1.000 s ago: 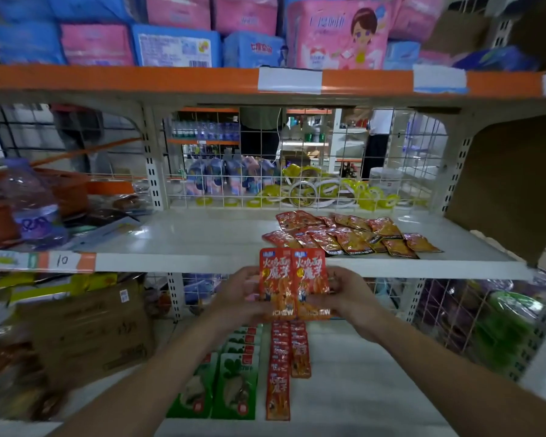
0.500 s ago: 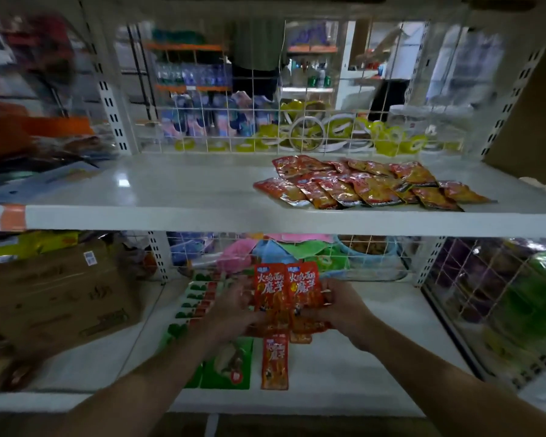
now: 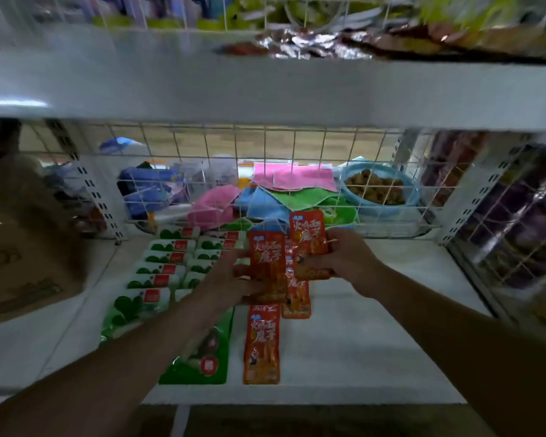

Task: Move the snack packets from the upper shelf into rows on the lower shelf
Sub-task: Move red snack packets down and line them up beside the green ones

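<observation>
On the white lower shelf (image 3: 375, 357), nearest, a row of glossy red packets (image 3: 261, 345) beside green packets (image 3: 164, 279). Above that shelf's middle, left hand (image 3: 230, 277) gripping one slim snack packet (image 3: 267, 260), right hand (image 3: 347, 263) pinching a second packet (image 3: 308, 241). Behind the shelf's wire grid (image 3: 297, 152), cloths (image 3: 293, 181) and a round blue basin (image 3: 382, 209) of brown lumps. Over it, crinkled foil packets (image 3: 312, 45) on the upper shelf (image 3: 265, 89).

Blurred packets (image 3: 391, 42) on the upper shelf (image 3: 202, 89) run off the right edge.
</observation>
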Demonstrator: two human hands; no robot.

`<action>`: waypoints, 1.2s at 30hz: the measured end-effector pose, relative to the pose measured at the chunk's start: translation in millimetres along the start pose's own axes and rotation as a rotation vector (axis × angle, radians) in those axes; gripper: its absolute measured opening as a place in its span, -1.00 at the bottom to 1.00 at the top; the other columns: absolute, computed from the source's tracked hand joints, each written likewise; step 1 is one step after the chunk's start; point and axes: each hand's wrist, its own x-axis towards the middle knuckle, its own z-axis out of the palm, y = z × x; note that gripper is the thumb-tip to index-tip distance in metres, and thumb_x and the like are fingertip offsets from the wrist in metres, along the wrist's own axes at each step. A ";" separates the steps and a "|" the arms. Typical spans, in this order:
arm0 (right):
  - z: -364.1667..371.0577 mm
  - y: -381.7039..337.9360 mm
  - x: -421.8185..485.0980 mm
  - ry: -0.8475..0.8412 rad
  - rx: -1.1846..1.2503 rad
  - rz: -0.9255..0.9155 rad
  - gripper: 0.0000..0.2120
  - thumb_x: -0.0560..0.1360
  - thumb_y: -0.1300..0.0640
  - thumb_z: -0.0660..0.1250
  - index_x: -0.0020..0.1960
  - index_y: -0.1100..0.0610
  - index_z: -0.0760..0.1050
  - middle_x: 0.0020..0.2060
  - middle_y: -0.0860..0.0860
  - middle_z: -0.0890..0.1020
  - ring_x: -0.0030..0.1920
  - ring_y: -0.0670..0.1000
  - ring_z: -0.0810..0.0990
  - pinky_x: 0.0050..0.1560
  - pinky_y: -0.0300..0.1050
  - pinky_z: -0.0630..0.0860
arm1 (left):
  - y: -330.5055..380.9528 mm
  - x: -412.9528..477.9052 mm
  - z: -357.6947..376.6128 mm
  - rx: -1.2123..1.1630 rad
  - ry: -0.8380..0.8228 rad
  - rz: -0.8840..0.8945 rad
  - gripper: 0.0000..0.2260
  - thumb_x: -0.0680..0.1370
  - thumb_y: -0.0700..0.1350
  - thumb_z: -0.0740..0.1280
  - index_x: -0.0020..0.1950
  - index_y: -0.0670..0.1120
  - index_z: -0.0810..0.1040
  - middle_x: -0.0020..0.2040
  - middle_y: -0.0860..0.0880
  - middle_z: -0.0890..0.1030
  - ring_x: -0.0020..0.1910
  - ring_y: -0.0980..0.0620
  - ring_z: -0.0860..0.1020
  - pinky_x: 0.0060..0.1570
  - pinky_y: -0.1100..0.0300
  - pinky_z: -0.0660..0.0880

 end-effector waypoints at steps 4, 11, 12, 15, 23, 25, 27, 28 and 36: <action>-5.4 40.2 14.6 0.061 -0.016 0.054 -0.69 0.29 0.39 0.59 0.00 0.19 0.67 -0.15 0.07 0.76 -0.14 0.06 0.75 -0.13 -0.02 0.69 | -23.4 23.7 10.2 0.171 -0.012 0.078 -0.15 0.34 -0.24 0.62 0.49 0.14 0.27 0.18 -0.09 0.63 0.12 -0.04 0.64 -0.05 -0.05 0.67; -23.0 87.0 12.7 0.113 -0.015 0.219 -0.56 0.34 0.30 0.59 0.14 0.20 0.50 -0.01 0.12 0.68 -0.03 0.10 0.71 0.04 0.12 0.67 | -34.6 36.6 41.2 0.653 -0.138 0.159 -0.41 0.46 -0.20 0.51 0.43 0.12 0.45 0.30 0.06 0.49 0.25 0.05 0.53 0.17 0.15 0.58; -24.6 88.2 12.9 0.111 -0.001 0.228 -0.56 0.34 0.31 0.58 0.14 0.20 0.49 0.00 0.14 0.68 -0.01 0.12 0.70 0.07 0.15 0.66 | -36.8 38.9 46.1 0.679 -0.144 0.161 -0.42 0.45 -0.19 0.51 0.43 0.10 0.46 0.32 0.04 0.49 0.26 0.02 0.54 0.22 0.09 0.57; -24.3 91.1 12.7 0.108 -0.003 0.241 -0.58 0.34 0.30 0.59 0.11 0.19 0.49 0.00 0.14 0.68 -0.01 0.13 0.71 0.08 0.18 0.65 | -43.2 45.5 62.1 0.780 -0.142 0.181 -0.40 0.43 -0.13 0.53 0.42 0.16 0.44 0.33 0.04 0.47 0.30 0.03 0.48 0.30 0.03 0.50; -15.2 89.7 10.7 0.073 -0.034 0.215 -0.57 0.34 0.23 0.61 0.11 0.17 0.48 -0.01 0.09 0.65 -0.01 0.08 0.69 0.05 0.11 0.67 | -49.7 47.2 80.2 1.188 0.007 0.271 -0.32 0.49 0.13 0.45 0.55 0.25 0.23 0.38 0.03 0.43 0.35 -0.04 0.35 0.39 0.04 0.33; -16.4 91.2 9.2 0.070 -0.051 0.219 -0.58 0.35 0.23 0.60 0.10 0.15 0.47 -0.01 0.07 0.65 -0.01 0.06 0.68 0.05 0.08 0.67 | -50.9 46.4 80.0 1.315 0.008 0.342 -0.32 0.52 0.17 0.39 0.58 0.18 0.18 0.39 0.07 0.45 0.38 -0.03 0.30 0.40 0.06 0.26; -19.7 93.5 7.2 0.069 -0.078 0.229 -0.60 0.36 0.23 0.59 0.09 0.13 0.47 -0.03 0.05 0.64 -0.04 0.03 0.68 0.01 0.02 0.67 | -53.6 47.8 77.4 1.380 0.010 0.330 -0.31 0.53 0.20 0.36 0.59 0.17 0.14 0.39 0.06 0.42 0.39 -0.04 0.26 0.42 0.05 0.22; -21.8 94.5 6.0 0.065 -0.096 0.233 -0.60 0.36 0.24 0.59 0.07 0.11 0.46 -0.04 0.05 0.65 -0.06 0.00 0.68 -0.02 -0.03 0.67 | -55.0 49.0 76.4 1.400 0.008 0.321 -0.31 0.54 0.22 0.34 0.59 0.18 0.13 0.39 0.06 0.40 0.39 -0.04 0.24 0.44 0.03 0.21; -31.3 103.2 -3.4 0.031 -0.242 0.361 -0.53 0.34 0.19 0.61 0.11 0.08 0.43 0.00 0.05 0.65 0.01 0.07 0.68 0.05 0.02 0.67 | -56.9 50.4 76.4 1.520 -0.032 0.281 -0.33 0.54 0.26 0.31 0.57 0.25 0.09 0.49 -0.01 0.17 0.47 -0.10 0.10 0.50 -0.05 0.12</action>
